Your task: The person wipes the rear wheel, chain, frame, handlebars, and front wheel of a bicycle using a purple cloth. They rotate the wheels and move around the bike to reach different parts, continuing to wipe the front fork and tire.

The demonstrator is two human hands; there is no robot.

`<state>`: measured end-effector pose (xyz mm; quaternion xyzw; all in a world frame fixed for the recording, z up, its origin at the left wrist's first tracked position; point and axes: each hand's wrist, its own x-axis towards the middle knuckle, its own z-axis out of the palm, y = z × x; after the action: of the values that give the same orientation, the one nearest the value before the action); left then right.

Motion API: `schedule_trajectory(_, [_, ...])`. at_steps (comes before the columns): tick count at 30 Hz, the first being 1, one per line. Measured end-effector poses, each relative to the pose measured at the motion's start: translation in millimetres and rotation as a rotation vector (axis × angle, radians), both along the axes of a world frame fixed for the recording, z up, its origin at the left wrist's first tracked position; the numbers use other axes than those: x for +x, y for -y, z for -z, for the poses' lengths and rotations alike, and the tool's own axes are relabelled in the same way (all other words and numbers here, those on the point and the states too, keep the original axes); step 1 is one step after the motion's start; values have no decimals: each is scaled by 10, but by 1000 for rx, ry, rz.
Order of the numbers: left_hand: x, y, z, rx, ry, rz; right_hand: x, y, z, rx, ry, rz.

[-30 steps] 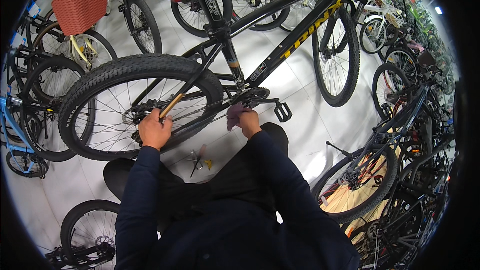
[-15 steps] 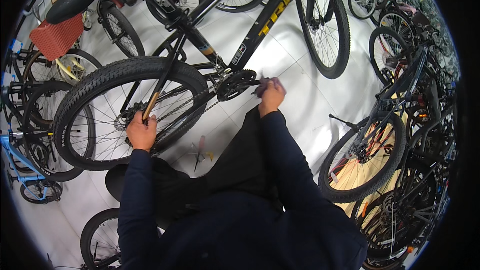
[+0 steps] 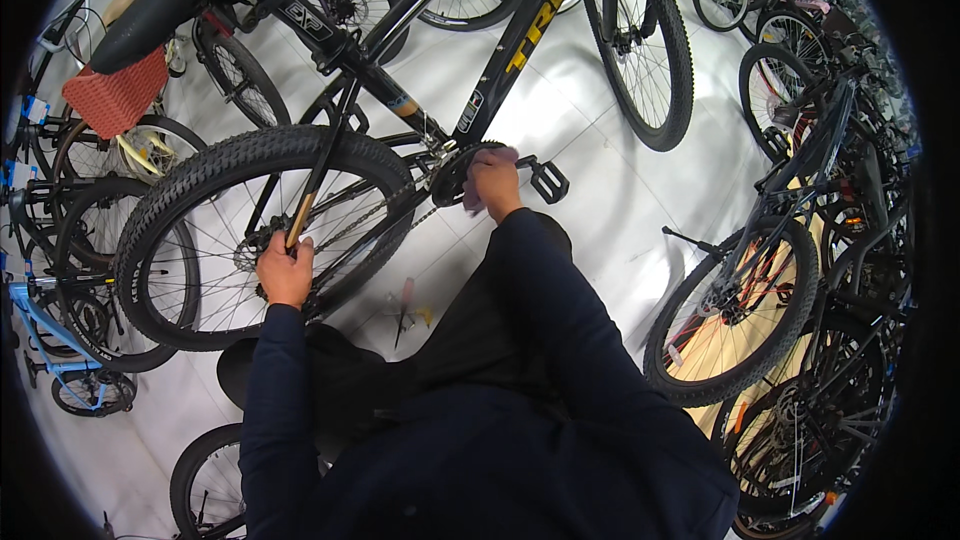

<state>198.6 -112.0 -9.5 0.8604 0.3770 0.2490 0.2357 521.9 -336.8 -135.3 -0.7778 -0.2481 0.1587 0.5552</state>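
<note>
A black mountain bike with yellow lettering on its frame (image 3: 492,90) stands in front of me. My left hand (image 3: 286,274) is closed round the lower end of the seat stay (image 3: 301,215), whose tan part shows above my fingers, beside the rear wheel (image 3: 205,172). My right hand (image 3: 496,183) presses a dull purple cloth (image 3: 471,199) against the chainring (image 3: 450,177), its fingers partly hidden by the cloth. Just right of that hand sticks out the black pedal (image 3: 549,181). From the chainring the chain (image 3: 385,208) runs back to the rear hub.
Small tools (image 3: 403,312), one red-handled, lie on the floor (image 3: 600,230) by my leg. A bike with its kickstand (image 3: 690,239) out stands at right. More bikes crowd round, including a blue frame (image 3: 45,325) and one with a red basket (image 3: 115,100).
My right hand has moved left with the cloth, from the crank arm onto the chainring. The pedal now shows. My left hand keeps its hold, and the view has shifted slightly.
</note>
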Motion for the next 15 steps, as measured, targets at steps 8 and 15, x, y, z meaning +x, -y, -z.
schedule_trajectory(8, [-14, -8, -25, -37, -33, 0, -107, 27, -40, 338, -540, 262])
schedule_trajectory(15, [24, 28, -45, 66, -40, -6, 28, -79, -98, 310, -648, 222])
